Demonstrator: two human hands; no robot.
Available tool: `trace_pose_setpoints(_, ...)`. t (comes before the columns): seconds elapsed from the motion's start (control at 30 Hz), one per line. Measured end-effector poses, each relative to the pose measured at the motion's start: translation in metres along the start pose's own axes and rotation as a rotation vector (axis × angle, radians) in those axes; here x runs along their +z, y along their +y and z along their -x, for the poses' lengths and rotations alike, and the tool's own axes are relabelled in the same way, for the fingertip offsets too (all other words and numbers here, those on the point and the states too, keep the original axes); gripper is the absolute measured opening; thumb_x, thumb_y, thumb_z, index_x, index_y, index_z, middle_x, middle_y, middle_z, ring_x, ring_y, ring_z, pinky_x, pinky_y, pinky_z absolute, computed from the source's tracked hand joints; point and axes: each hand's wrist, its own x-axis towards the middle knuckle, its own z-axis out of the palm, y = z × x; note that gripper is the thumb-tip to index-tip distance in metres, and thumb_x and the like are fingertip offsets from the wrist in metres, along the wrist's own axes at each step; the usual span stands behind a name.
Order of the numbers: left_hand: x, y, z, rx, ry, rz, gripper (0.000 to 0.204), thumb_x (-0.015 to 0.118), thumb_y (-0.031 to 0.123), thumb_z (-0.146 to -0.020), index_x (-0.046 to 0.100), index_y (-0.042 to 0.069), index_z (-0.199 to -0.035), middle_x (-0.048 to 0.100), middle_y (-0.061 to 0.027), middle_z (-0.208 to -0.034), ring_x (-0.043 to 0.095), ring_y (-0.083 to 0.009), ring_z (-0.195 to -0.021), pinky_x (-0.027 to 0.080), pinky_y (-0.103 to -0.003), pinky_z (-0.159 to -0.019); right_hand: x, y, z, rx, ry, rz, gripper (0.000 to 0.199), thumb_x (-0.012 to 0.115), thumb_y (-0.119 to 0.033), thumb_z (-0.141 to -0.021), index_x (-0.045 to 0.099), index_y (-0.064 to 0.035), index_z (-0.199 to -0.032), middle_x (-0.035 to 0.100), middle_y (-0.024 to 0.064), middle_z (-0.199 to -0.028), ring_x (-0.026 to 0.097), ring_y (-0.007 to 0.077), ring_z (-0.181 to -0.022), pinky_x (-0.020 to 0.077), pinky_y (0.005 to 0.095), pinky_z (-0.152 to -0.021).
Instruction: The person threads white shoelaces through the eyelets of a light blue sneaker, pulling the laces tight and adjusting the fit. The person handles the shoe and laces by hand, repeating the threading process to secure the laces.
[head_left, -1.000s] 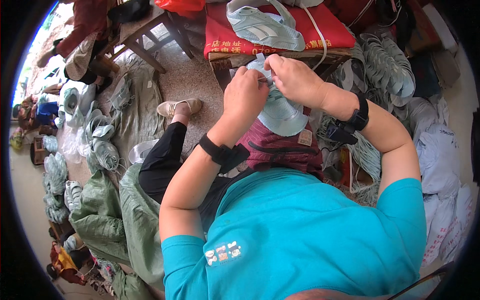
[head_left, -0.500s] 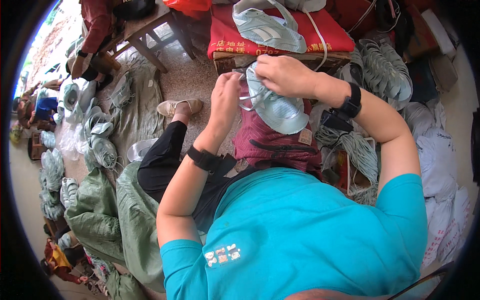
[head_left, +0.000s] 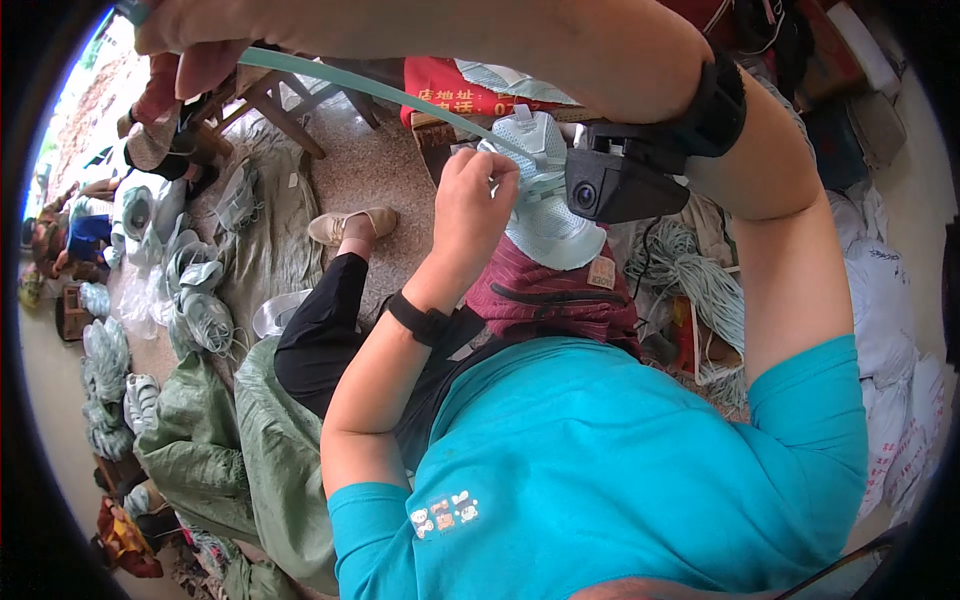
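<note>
A pale green mesh sneaker upper [head_left: 558,238] rests on maroon cloth [head_left: 540,300] over my lap, its toe pointing toward me. My right hand [head_left: 205,45] is stretched far to the upper left, with its fingers closed on a flat pale green shoelace [head_left: 350,82]. The lace runs taut from that hand back to the upper. My left hand [head_left: 476,198] is closed at the upper's left edge, just below the lace; what its fingertips pinch is hidden. My right forearm and its wrist-mounted black camera [head_left: 610,180] cover part of the area beside the upper.
Ahead stands a box with a red cloth [head_left: 430,85] and another upper on it. Bundled laces [head_left: 690,265] hang at my right. Green sacks [head_left: 200,420] and piled uppers [head_left: 200,300] lie at left. White sacks [head_left: 885,320] stand far right. A wooden stool [head_left: 285,115] is ahead left.
My right hand has swung from the upper far to the upper left, drawing the shoelace out into a long taut line. My left hand has moved slightly right and down, staying near the upper.
</note>
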Motion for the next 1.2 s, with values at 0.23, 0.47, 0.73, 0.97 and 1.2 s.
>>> trace_pose_setpoints(0.23, 0.021, 0.007, -0.017, 0.109, 0.012, -0.201, 0.008, 0.069, 0.015, -0.077, 0.066, 0.009, -0.081, 0.058, -0.0083, -0.085, 0.056, -0.0294, -0.092, 0.043, -0.042, -0.078, -0.051, 0.016, 0.012, 0.091, -0.284, 0.426, 0.013, 0.058, -0.006, -0.09, 0.061, 0.0052, -0.084, 0.063, 0.0124, -0.077, 0.058, 0.0163, -0.059, 0.0475, 0.0286, -0.057)
trace_pose_setpoints(0.47, 0.015, 0.005, -0.009, 0.03, 0.028, -0.127, 0.012, 0.071, 0.01, -0.076, 0.065, 0.004, -0.084, 0.057, -0.0153, -0.095, 0.055, -0.0347, -0.095, 0.046, -0.042, -0.082, -0.13, 0.079, 0.141, 0.193, -0.675, 0.971, 0.012, 0.063, -0.014, -0.084, 0.063, -0.0022, -0.088, 0.06, 0.0159, -0.095, 0.061, 0.0324, -0.091, 0.0514, 0.0426, -0.078)
trace_pose_setpoints(0.73, 0.028, 0.003, -0.012, 0.038, 0.036, -0.268, 0.012, 0.072, 0.015, -0.074, 0.066, 0.006, -0.08, 0.051, -0.0137, -0.1, 0.046, -0.0344, -0.1, 0.042, -0.044, -0.087, -0.146, 0.061, 0.229, 0.391, -0.682, 1.049, 0.02, 0.068, -0.01, -0.077, 0.063, 0.0042, -0.091, 0.053, 0.0175, -0.122, 0.048, 0.0334, -0.12, 0.0409, 0.0418, -0.102)
trace_pose_setpoints(0.97, 0.024, -0.001, -0.008, -0.017, 0.055, -0.088, 0.014, 0.073, 0.013, -0.077, 0.065, 0.005, -0.085, 0.052, -0.0142, -0.098, 0.047, -0.033, -0.097, 0.042, -0.041, -0.086, -0.14, 0.061, 0.233, 0.402, -0.507, 0.902, 0.013, 0.065, -0.004, -0.075, 0.058, 0.0029, -0.084, 0.054, 0.017, -0.12, 0.049, 0.0335, -0.117, 0.041, 0.0417, -0.1)
trace_pose_setpoints(1.2, 0.009, -0.007, 0.04, -0.028, -0.009, 0.004, 0.022, 0.077, 0.007, -0.075, 0.061, 0.004, -0.091, 0.051, -0.0114, -0.1, 0.05, -0.0275, -0.097, 0.042, -0.036, -0.085, -0.239, 0.029, 0.218, 0.167, -0.186, 1.711, 0.023, 0.059, -0.003, -0.073, 0.06, -0.0014, -0.096, 0.061, 0.0142, -0.098, 0.059, 0.0331, -0.093, 0.0478, 0.0433, -0.085)
